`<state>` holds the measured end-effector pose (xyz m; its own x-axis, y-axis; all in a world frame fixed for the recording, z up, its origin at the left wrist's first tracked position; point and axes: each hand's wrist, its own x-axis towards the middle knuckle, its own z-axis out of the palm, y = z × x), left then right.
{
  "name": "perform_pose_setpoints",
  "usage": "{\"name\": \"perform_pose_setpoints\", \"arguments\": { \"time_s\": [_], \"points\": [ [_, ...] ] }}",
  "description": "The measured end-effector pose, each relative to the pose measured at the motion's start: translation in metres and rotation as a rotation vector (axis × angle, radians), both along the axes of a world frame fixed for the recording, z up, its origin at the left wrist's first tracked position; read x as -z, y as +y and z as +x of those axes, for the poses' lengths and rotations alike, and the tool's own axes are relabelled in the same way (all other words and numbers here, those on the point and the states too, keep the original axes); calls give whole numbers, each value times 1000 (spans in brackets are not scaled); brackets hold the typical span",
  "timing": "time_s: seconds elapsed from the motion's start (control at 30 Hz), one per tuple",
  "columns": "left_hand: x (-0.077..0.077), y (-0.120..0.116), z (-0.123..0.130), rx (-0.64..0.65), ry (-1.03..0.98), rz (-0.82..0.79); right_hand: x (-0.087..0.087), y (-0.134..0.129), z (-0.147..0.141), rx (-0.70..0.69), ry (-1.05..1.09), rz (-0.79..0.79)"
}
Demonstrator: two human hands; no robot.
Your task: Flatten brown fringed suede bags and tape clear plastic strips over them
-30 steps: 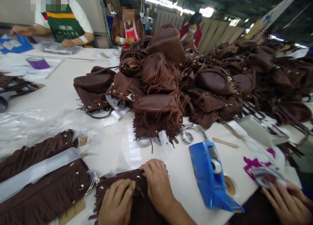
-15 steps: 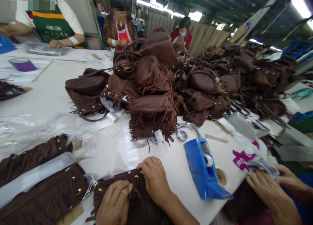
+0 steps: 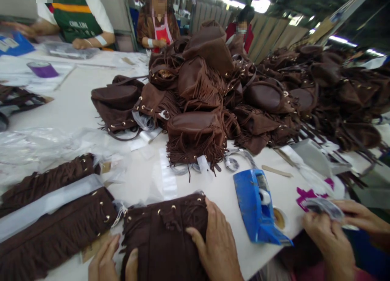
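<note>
Two hands (image 3: 221,246) clasping one brown fringed bag (image 3: 164,236) at sides, one blue dispenser (image 3: 254,208) near

Left hand (image 3: 105,262): palm and wrist cut off by bottom edge.
Right hand (image 3: 221,240): wrist cut off by bottom edge.
Front bag (image 3: 166,240): base cut off; right side partly covered by right hand.
Tape roll (image 3: 279,219): partly hidden by blue dispenser (image 3: 251,203).
Co-worker's hands (image 3: 326,230): held clear item (image 3: 324,208) blurred.
Green apron (image 3: 76,22): smaller lettering unreadable.
Bag pile (image 3: 213,77): inner bags hidden; far right blurred.
</note>
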<state>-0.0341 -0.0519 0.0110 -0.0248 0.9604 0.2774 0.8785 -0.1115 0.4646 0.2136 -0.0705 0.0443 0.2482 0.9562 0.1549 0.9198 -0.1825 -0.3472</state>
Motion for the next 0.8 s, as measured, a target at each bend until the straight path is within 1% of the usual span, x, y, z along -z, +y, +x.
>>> {"name": "perform_pose_setpoints", "arguments": {
  "time_s": [0.03,0.1,0.17,0.27,0.37,0.5,0.67,0.73,0.8],
  "points": [
    [-4,-6,3,-28,-18,-94,1,-4,1,21,35,-40],
    [-12,-14,12,-85,33,-287,7,-7,1,60,92,-99],
    [-17,-17,21,-112,123,-361,15,-6,-2,72,117,-113],
    [-17,-17,31,-146,235,-331,25,-6,-6,61,104,-108],
    [-16,-17,33,-162,265,-324,28,-7,-6,63,77,-107],
    [-21,-17,34,-123,201,-313,22,-4,-1,36,85,-85],
    [-33,-22,37,-104,77,-180,14,-1,10,-24,111,-30],
    [-33,-25,38,-103,47,-150,14,-2,11,-35,118,-17],
    [-29,-28,38,-104,43,-131,17,-4,11,-46,126,0]
  ]
}}
